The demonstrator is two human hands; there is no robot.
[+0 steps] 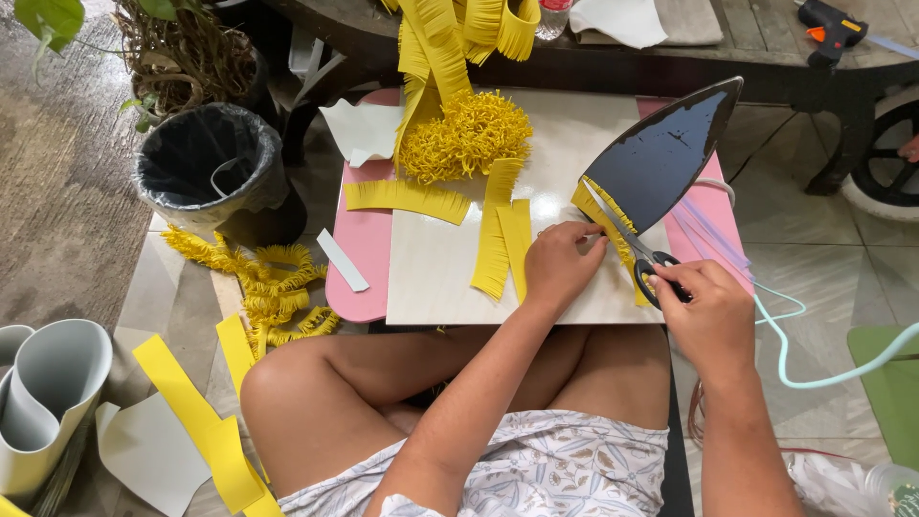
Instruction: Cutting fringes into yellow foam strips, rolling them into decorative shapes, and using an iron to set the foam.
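Head view. A seated person cuts fringe into a yellow strip (598, 213) with scissors (632, 247) over a pale board (450, 278) that rests on a pink tabletop (362, 251). The strip lies at the board's right edge, just in front of an upturned iron (661, 153).

Risks, as a judgement: the left fingertips sit just beside the blades, so a cut carried too far could nick them. A cut run too deep would sever the strip instead of fringing it. The iron leans close behind the blades; a knock from the scissors could tip it onto the board. Whether it is hot cannot be told.

Pose: the left hand (560, 263) reaches across the board's near edge, wrist bent, its grip pinched closed on the strip's near end. The right hand (708, 311) lies off the board's right corner, fingers curled fast through the black handles, blades parted slightly and pointing away toward the iron. Finished fringed pieces (498, 239) lie at the board's centre, and a curled yellow heap (466, 134) at its far edge.
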